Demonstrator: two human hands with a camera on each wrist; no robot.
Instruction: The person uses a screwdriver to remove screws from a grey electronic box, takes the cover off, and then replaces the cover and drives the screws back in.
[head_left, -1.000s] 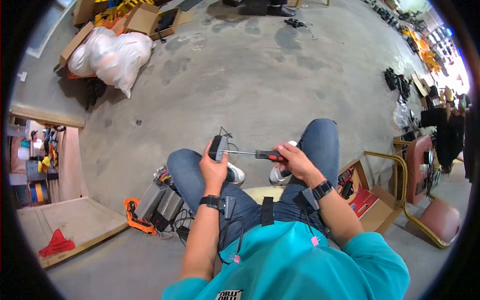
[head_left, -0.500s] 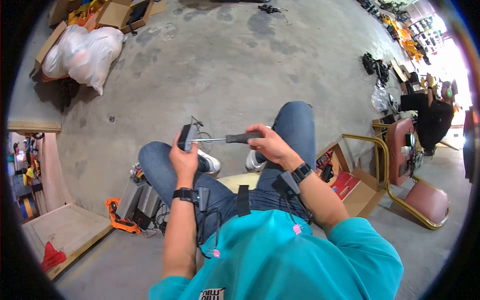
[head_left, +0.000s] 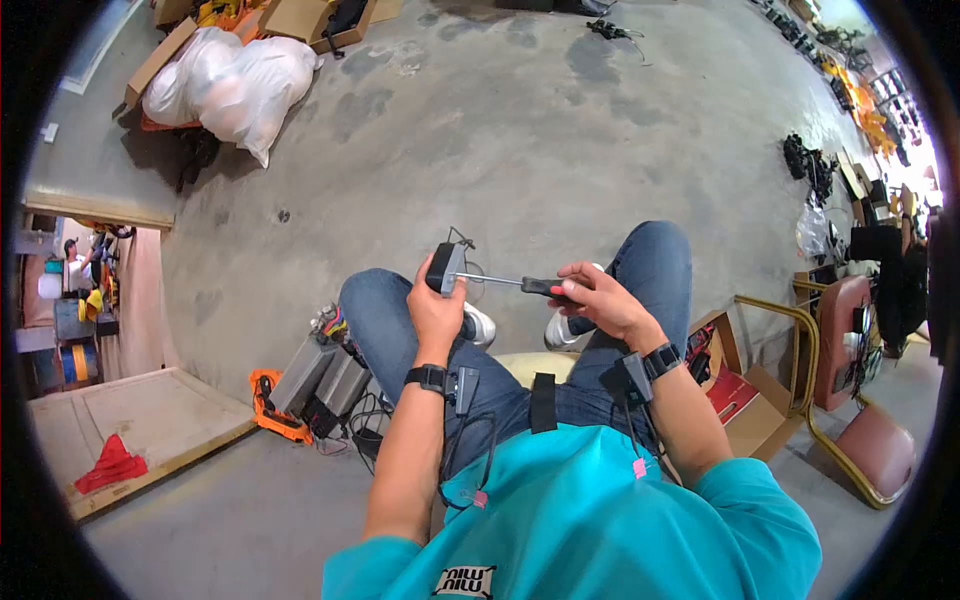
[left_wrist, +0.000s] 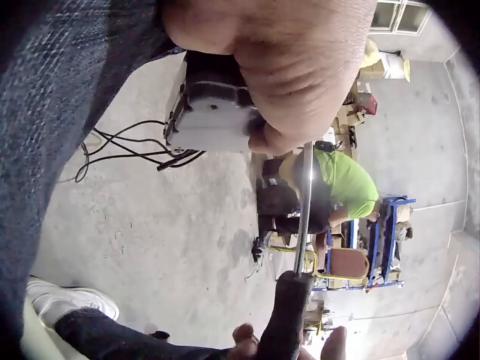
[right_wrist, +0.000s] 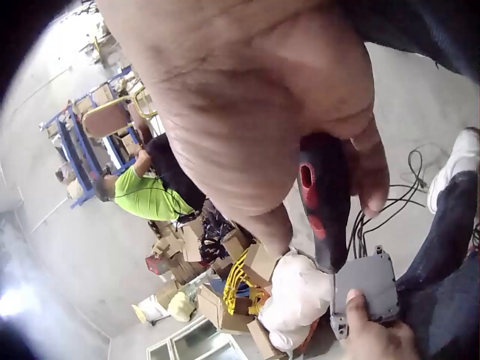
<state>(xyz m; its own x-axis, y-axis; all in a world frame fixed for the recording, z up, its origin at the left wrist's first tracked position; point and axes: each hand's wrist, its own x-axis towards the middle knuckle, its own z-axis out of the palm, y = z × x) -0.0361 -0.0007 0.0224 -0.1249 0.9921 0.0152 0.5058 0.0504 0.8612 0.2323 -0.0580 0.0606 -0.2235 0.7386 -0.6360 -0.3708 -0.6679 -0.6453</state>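
In the head view my left hand [head_left: 436, 312] grips a small black and grey box-shaped device [head_left: 446, 268], its grey face turned to the right. My right hand [head_left: 607, 305] holds a screwdriver [head_left: 540, 286] by its black and red handle, with fingers and thumb around the end. The steel shaft lies roughly level and its tip meets the device's grey face. From the right wrist, a flat grey plate with corner lugs shows on the device [right_wrist: 366, 281], with the left thumb pressing on it. Black cables trail behind the device [left_wrist: 214, 120] in the left wrist view.
Metal-cased units [head_left: 310, 385] and an orange frame [head_left: 275, 412] stand by the left knee. An open cardboard box [head_left: 755, 410] with tools and a gold-framed chair [head_left: 815, 400] are at the right. White bags [head_left: 240, 90] lie far left. A person in green [left_wrist: 349, 184] is bent over farther off.
The head view swung right and came back. The screwdriver handle turned in my right hand, its red part going out of sight and showing again. The left hand keeps holding the device.
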